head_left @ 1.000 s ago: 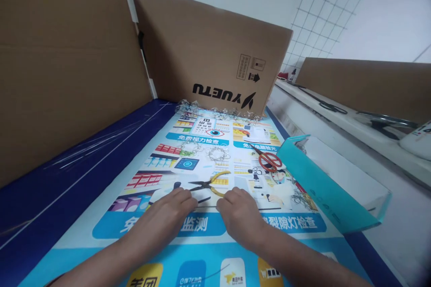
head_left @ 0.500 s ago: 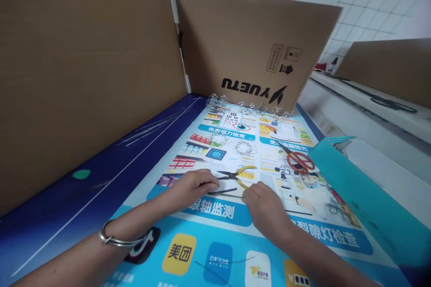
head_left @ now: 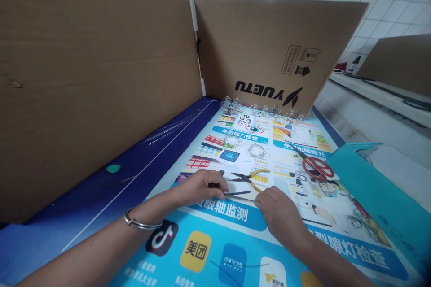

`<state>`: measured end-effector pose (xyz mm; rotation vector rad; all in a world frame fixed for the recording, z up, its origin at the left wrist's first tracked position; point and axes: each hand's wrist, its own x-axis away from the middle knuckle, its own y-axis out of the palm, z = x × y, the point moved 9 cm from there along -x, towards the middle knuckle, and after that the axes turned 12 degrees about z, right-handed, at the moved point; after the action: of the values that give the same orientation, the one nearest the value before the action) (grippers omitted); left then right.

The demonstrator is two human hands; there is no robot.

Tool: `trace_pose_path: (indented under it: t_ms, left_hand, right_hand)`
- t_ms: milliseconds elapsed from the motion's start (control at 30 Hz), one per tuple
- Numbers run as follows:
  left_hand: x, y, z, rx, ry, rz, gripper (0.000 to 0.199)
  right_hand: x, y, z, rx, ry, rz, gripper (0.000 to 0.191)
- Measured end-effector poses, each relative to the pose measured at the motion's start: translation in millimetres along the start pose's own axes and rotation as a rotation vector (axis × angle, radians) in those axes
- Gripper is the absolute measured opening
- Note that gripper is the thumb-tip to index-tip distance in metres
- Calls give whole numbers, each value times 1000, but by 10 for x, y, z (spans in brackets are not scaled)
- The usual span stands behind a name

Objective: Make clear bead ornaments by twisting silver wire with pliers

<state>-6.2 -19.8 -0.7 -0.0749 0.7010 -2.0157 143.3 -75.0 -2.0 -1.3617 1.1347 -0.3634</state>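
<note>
My left hand [head_left: 205,186] is low over the printed sheet, thumb and fingertips pinched together with a gap behind them. My right hand [head_left: 281,210] is closed, its fingertips pressed together. Between the two hands runs a thin wire [head_left: 240,197], hard to see against the print; its ends are hidden in my fingers. Just beyond lie yellow-handled pliers [head_left: 247,177], jaws pointing left and handles spread, close to my right fingertips. Red-handled scissors [head_left: 318,168] lie farther right. Loose dark wire pieces [head_left: 240,266] rest on the sheet nearer to me.
Wire rings [head_left: 257,150] lie beyond the pliers, with a row of tangled wire pieces [head_left: 266,110] along the back cardboard panel [head_left: 262,45]. Tall cardboard [head_left: 101,76] walls the left. A turquoise folder-like object [head_left: 377,188] and a wire bundle [head_left: 360,223] are at the right.
The whole view has shifted, so the scene sits farther right. My left fingers show a wider gap behind the pinch. The pliers and scissors stay in place on the sheet.
</note>
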Motion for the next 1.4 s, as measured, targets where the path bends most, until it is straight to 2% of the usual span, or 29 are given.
trace_pose_path:
  t_ms: [267,500,633,933,1267,1400]
  left_hand:
    - [44,48,42,64,20,-70,18]
    - [43,1,147,30,78,-82,11]
    - [44,14,218,-100,155,-22,12]
    - [73,239,386,-483,289,99,17]
    - [-67,247,273,-481,280,181,17]
    - [-84,285,344,-554,355,139,22]
  right_hand:
    - [-49,-64,-73,-63,-41,6,24]
    - [3,-32,-73,-6,-18,11,21]
    - [10,-20,-98,35,-9,26,19]
    - [-71,19,-125,92,-16,62,17]
    - [-264,3,-67,114,-24,104,18]
    - [-295,1,-47,86,-29,93,20]
